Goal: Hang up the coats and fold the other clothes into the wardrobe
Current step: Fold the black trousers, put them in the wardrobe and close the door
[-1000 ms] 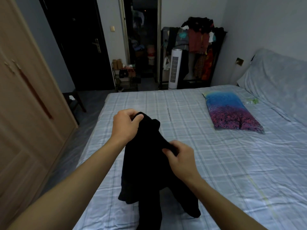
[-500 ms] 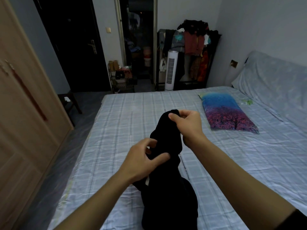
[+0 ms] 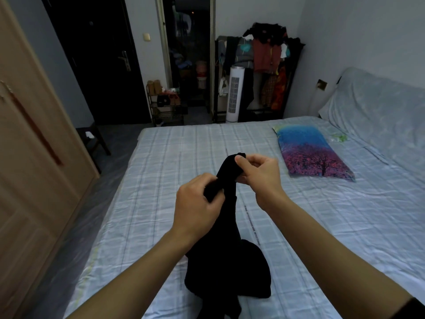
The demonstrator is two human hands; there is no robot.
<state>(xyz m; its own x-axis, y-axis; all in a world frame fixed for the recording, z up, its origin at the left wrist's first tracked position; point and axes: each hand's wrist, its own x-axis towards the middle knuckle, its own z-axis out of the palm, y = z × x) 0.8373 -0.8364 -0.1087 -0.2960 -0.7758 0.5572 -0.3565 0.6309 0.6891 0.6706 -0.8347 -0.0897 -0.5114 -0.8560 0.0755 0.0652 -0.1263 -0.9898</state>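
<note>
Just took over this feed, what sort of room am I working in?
A bedroom, it seems: a bed with a pillow, a wooden wardrobe and a loaded clothes rack.

A black garment (image 3: 226, 261) is held above the bed (image 3: 161, 203) by both hands. Its upper end is pinched by the right hand (image 3: 259, 178), and a fold lower down is gripped by the left hand (image 3: 197, 208). The lower part is piled on the checked sheet. A patterned pillow (image 3: 310, 153) is positioned to the right, and a wardrobe (image 3: 30, 169) is located at left.
</note>
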